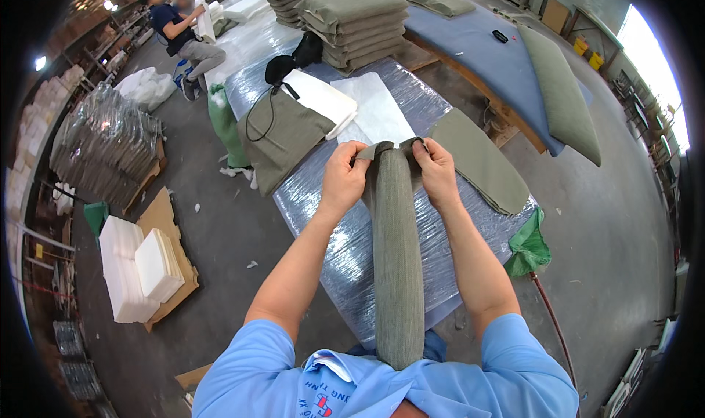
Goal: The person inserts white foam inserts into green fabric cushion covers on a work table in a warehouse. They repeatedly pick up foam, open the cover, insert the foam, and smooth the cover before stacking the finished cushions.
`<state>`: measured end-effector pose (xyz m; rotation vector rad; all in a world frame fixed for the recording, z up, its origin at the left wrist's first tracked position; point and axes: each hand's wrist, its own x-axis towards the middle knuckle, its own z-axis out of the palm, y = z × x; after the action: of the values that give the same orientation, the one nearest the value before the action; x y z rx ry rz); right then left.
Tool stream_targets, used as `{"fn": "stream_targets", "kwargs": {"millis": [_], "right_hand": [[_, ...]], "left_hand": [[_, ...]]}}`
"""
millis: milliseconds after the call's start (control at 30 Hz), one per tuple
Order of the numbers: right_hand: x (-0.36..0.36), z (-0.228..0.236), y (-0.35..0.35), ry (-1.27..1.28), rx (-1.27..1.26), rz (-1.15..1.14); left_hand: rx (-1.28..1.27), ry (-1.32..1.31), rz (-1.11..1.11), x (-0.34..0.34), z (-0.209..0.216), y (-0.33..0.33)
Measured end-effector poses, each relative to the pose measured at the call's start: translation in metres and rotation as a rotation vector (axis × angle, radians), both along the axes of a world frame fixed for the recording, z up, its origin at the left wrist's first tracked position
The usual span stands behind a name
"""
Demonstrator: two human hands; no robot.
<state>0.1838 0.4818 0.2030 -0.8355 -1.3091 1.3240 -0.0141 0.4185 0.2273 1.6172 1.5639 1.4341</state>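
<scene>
A stuffed grey-green cushion (pixel 397 260) stands on edge between my arms, its near end against my shirt. At its far end the cover's fabric edge is loose. My left hand (pixel 344 177) pinches the left side of that edge, while my right hand (pixel 438 170) grips the right side. The cushion rests over a table wrapped in shiny plastic film (pixel 330 253). Just beyond my hands lie a white sheet (pixel 372 110) and a white foam pad (pixel 323 99) partly inside a grey-green cover (pixel 283 143). Flat covers (pixel 481 161) lie beside my right hand.
Stacked cushions (pixel 352 25) stand at the far end. A blue-topped table (pixel 477 51) on the right bears a long cushion (pixel 562 95). White foam blocks (pixel 139 267) sit on cardboard at left. Green bags hang at the table's sides. A person (pixel 180 33) handles white material at far left.
</scene>
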Motion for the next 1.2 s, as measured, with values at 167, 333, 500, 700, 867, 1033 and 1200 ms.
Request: {"fn": "stream_targets", "kwargs": {"millis": [167, 333, 500, 700, 867, 1033, 1200], "right_hand": [[-0.035, 0.011, -0.006, 0.134, -0.077, -0.081], [-0.032, 0.009, 0.003, 0.060, -0.050, -0.098], [-0.036, 0.017, 0.002, -0.061, 0.033, -0.225], [-0.034, 0.020, 0.006, -0.165, 0.113, -0.193], [-0.013, 0.017, 0.028, 0.008, -0.143, 0.111], [-0.024, 0.014, 0.010, 0.233, -0.303, 0.169], [-0.029, 0.010, -0.001, 0.227, -0.275, 0.136]], "left_hand": [[0.040, -0.163, 0.321, 0.042, 0.011, 0.003], [0.114, -0.190, 0.445, 0.061, 0.012, 0.009], [0.079, -0.288, 0.504, 0.070, -0.002, 0.009], [0.096, -0.290, 0.465, 0.068, -0.018, 0.013], [-0.082, -0.671, 0.020, 0.065, -0.015, 0.008], [0.002, -0.295, 0.287, 0.058, -0.012, -0.003], [0.219, -0.030, 0.462, 0.049, -0.017, 0.009]]}}
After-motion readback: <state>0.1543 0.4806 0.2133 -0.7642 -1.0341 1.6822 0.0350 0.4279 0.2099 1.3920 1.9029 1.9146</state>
